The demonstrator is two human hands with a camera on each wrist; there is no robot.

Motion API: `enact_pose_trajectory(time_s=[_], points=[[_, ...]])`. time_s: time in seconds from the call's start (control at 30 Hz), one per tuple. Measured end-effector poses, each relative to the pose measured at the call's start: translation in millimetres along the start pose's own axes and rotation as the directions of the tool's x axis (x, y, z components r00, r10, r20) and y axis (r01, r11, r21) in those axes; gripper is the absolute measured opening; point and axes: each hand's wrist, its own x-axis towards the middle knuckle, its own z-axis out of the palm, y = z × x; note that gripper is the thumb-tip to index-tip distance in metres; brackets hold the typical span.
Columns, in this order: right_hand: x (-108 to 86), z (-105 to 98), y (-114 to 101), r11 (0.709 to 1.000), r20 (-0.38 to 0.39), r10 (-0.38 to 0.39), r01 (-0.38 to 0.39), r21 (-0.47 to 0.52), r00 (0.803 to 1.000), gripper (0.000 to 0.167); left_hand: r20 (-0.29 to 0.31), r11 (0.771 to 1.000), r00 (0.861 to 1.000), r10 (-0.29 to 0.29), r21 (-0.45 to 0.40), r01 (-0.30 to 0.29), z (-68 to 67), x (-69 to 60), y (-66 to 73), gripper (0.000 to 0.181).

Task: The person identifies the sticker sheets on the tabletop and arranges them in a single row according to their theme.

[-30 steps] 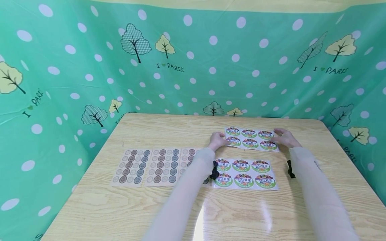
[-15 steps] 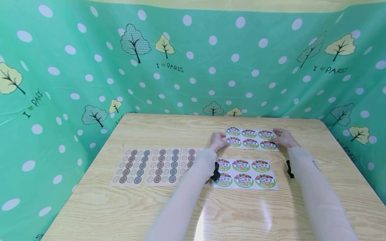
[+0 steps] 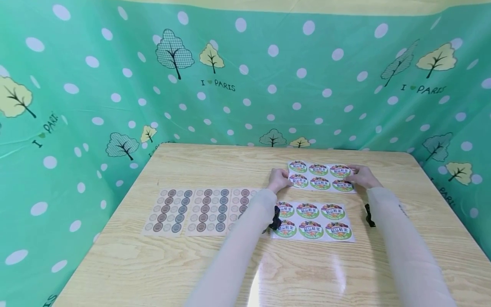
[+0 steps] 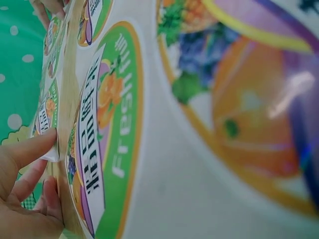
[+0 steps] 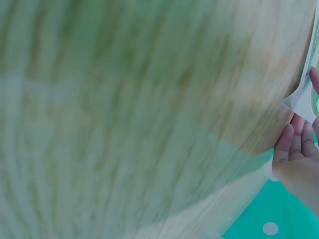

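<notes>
In the head view a white sheet of round fruit-label stickers point(image 3: 320, 183) lies toward the back of the table, held at both ends. My left hand point(image 3: 278, 180) pinches its left edge; in the left wrist view the thumb point(image 4: 42, 146) lies over the sheet's corner with the other fingers beneath. My right hand point(image 3: 364, 176) grips the right edge, and the right wrist view has that corner point(image 5: 299, 102) bent up between thumb and fingers. Nearer to me lies a second fruit-label sheet point(image 3: 311, 230), its left end partly behind my left wrist.
Three sheets of small round brown and grey stickers point(image 3: 209, 213) lie side by side on the left of the wooden table point(image 3: 153, 268); my left sleeve point(image 3: 238, 251) covers part of the rightmost. A green dotted curtain point(image 3: 245, 76) hangs behind the table.
My right hand's fingers have slipped behind the far sheet's right edge. The left hand stays at the left edge. The head view has shifted slightly.
</notes>
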Motion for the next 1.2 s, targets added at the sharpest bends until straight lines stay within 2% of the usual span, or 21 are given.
enact_pose_trajectory(time_s=[0.03, 0.07, 0.1, 0.23, 0.27, 0.3, 0.33, 0.37, 0.53, 0.57, 0.6, 0.63, 0.77, 0.87, 1.0, 1.1, 1.2], points=[[0.6, 0.0, 0.8, 1.0, -0.003, 0.0, 0.0, -0.001, 1.0, 0.063, -0.017, 0.999, 0.999, 0.033, -0.002, -0.033, 3.1, 4.1, -5.0, 0.026], [1.0, -0.1, 1.4, 1.0, -0.006, 0.002, -0.002, 0.004, 1.0, 0.063, 0.008, 0.999, 0.999, 0.033, -0.016, -0.033, 6.1, 13.3, -11.6, 0.027], [1.3, -0.3, 1.9, 1.0, -0.007, 0.007, -0.006, 0.01, 1.0, 0.063, 0.031, 1.0, 0.999, 0.023, -0.012, -0.023, 5.9, 15.4, -12.0, 0.027], [0.8, -2.5, 3.3, 0.999, -0.003, 0.015, -0.015, 0.032, 1.0, 0.062, 0.014, 0.996, 0.997, 0.082, -0.037, -0.081, 27.6, 45.9, -40.6, 0.03], [0.7, -3.4, 3.4, 0.999, 0.0, 0.019, -0.019, 0.04, 1.0, 0.061, 0.033, 0.996, 0.997, 0.076, -0.054, -0.074, 27.8, 47.5, -42.4, 0.031], [0.4, -4.2, 3.1, 0.999, 0.0, 0.022, -0.022, 0.046, 1.0, 0.06, 0.027, 0.994, 0.996, 0.082, -0.069, -0.08, 29.2, 48.4, -43.9, 0.031], [0.2, -4.9, 2.7, 0.998, 0.002, 0.021, -0.021, 0.051, 1.0, 0.06, 0.038, 0.994, 0.997, 0.069, -0.092, -0.065, 25.4, 43.2, -39.5, 0.032], [0.0, -5.4, 1.8, 0.998, 0.0, 0.021, -0.021, 0.054, 1.0, 0.059, 0.04, 0.991, 0.996, 0.08, -0.109, -0.076, 20.9, 36.5, -35.4, 0.032], [-2.3, -6.5, -5.3, 0.997, -0.001, -0.004, 0.004, 0.072, 1.0, 0.057, 0.068, 0.979, 0.998, -0.019, -0.202, 0.032, -28.6, -34.3, 21.1, 0.031], [-3.0, -6.6, -6.6, 0.997, -0.001, -0.003, 0.003, 0.072, 1.0, 0.057, 0.054, 0.976, 0.998, -0.022, -0.216, 0.034, -33.4, -42.9, 27.0, 0.029], [-3.7, -7.0, -7.4, 0.997, 0.003, -0.002, 0.002, 0.076, 1.0, 0.057, 0.063, 0.969, 0.997, -0.045, -0.238, 0.059, -40.2, -53.5, 35.6, 0.03], [-4.3, -7.2, -7.9, 0.997, 0.007, 0.006, -0.006, 0.083, 1.0, 0.058, 0.058, 0.964, 0.997, -0.047, -0.257, 0.061, -43.0, -58.8, 38.9, 0.029], [-8.6, -8.3, -10.5, 0.993, 0.028, 0.022, -0.025, 0.116, 0.999, 0.059, 0.052, 0.94, 0.997, -0.053, -0.333, 0.067, -44.2, -64.9, 39.6, 0.026], [-12.1, -9.4, -11.8, 0.989, 0.047, 0.007, -0.013, 0.146, 0.999, 0.059, 0.067, 0.902, 0.995, -0.068, -0.422, 0.09, -44.8, -67.3, 38.4, 0.026], [-15.2, -11.0, -11.3, 0.983, 0.056, -0.008, -0.003, 0.185, 0.998, 0.057, 0.103, 0.835, 0.991, -0.086, -0.535, 0.128, -44.8, -70.1, 38.4, 0.028], [-17.3, -12.7, -9.1, 0.981, 0.056, -0.009, -0.002, 0.193, 0.998, 0.057, 0.123, 0.792, 0.987, -0.101, -0.591, 0.155, -43.7, -71.7, 37.9, 0.031], [-17.3, -14.4, -3.2, 0.978, 0.04, -0.003, -0.005, 0.208, 0.999, 0.06, 0.136, 0.759, 0.984, -0.114, -0.627, 0.174, -42.7, -74.5, 37.3, 0.033]])
